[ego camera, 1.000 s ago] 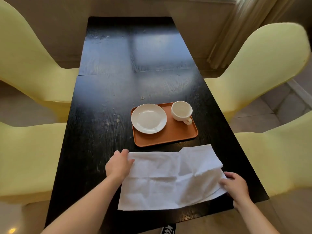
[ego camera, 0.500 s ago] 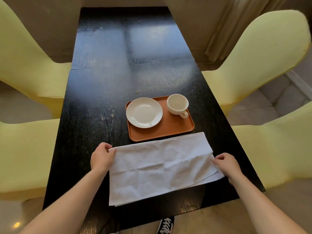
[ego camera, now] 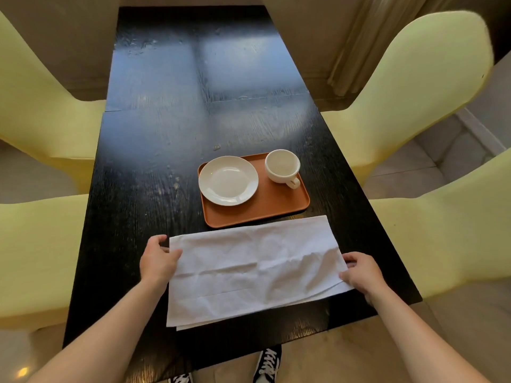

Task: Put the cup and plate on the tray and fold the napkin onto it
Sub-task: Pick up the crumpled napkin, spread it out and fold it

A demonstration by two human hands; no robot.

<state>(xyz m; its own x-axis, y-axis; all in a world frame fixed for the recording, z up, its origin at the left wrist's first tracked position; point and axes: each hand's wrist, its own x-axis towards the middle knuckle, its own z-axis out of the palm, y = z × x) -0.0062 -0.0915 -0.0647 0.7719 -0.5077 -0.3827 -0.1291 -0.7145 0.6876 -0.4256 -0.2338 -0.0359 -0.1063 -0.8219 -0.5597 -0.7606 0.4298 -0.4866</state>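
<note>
An orange tray (ego camera: 276, 208) lies on the black table, holding a white plate (ego camera: 228, 180) on its left side and a white cup (ego camera: 282, 165) upright on its right, handle toward me. Just in front of the tray a white napkin (ego camera: 254, 269) lies flat, folded over into a wide band with its layers showing at the near edge. My left hand (ego camera: 157, 259) grips the napkin's left end. At the right end my right hand (ego camera: 360, 273) pinches the napkin's edge.
The black table (ego camera: 166, 134) stretches away from me. Pale yellow chairs stand on both sides: two on the left (ego camera: 36, 87) and two on the right (ego camera: 414, 78). A curtain (ego camera: 356, 42) hangs at the back right. My shoes (ego camera: 266, 363) show below the table's near edge.
The napkin went from spread open with a raised far-right corner to folded over and flat. Both hands slid outward to its two ends and keep hold of it.
</note>
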